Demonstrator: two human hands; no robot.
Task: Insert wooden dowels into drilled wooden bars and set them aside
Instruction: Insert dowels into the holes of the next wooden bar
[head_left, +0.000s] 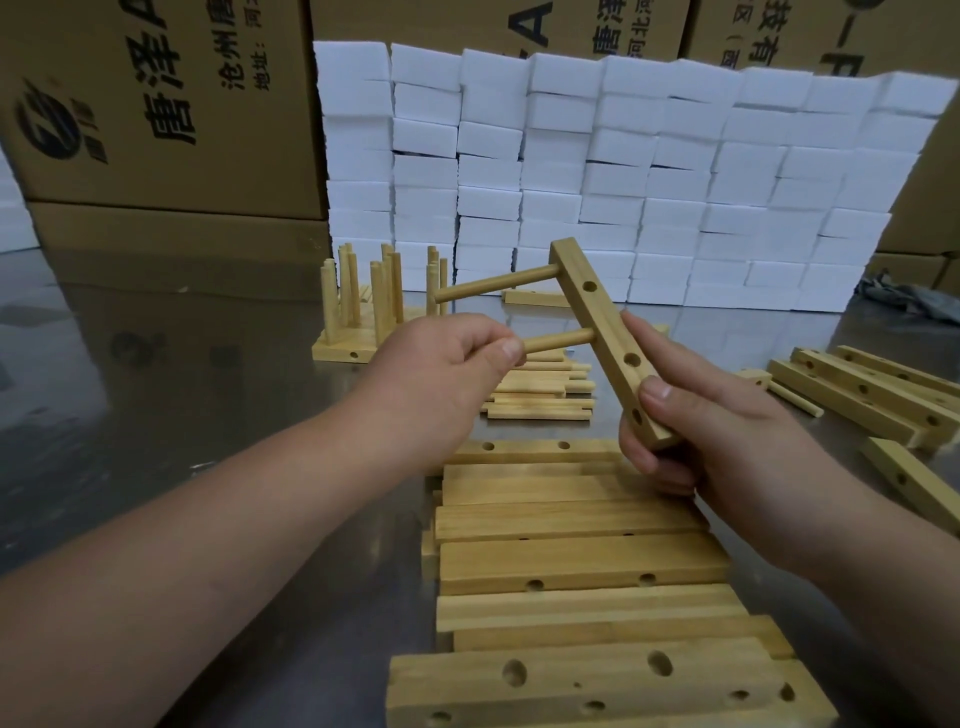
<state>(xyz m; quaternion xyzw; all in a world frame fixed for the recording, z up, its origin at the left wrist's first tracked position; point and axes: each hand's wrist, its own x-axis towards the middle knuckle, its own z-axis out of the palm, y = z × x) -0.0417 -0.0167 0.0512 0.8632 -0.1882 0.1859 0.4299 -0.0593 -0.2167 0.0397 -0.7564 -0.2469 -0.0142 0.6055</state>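
right hand (717, 436) fingers clamped on bar (602, 332), held over tabletop (208, 374) middle; left hand (447, 358) pinches dowel (561, 340) at its hole. risk: dowel goes in skewed, jams or pops out.

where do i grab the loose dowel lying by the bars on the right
Pinch the loose dowel at its middle, straight down from above, across its width: it lies flat on the table, and the bars sit close along its far side.

- The left hand (441, 358) hid the lower dowel's (561, 340) near end.
- The right hand (727, 441) hid part of the held bar's (597, 312) lower end.
- The nearest bar (597, 686) ran off the bottom edge — cut short.
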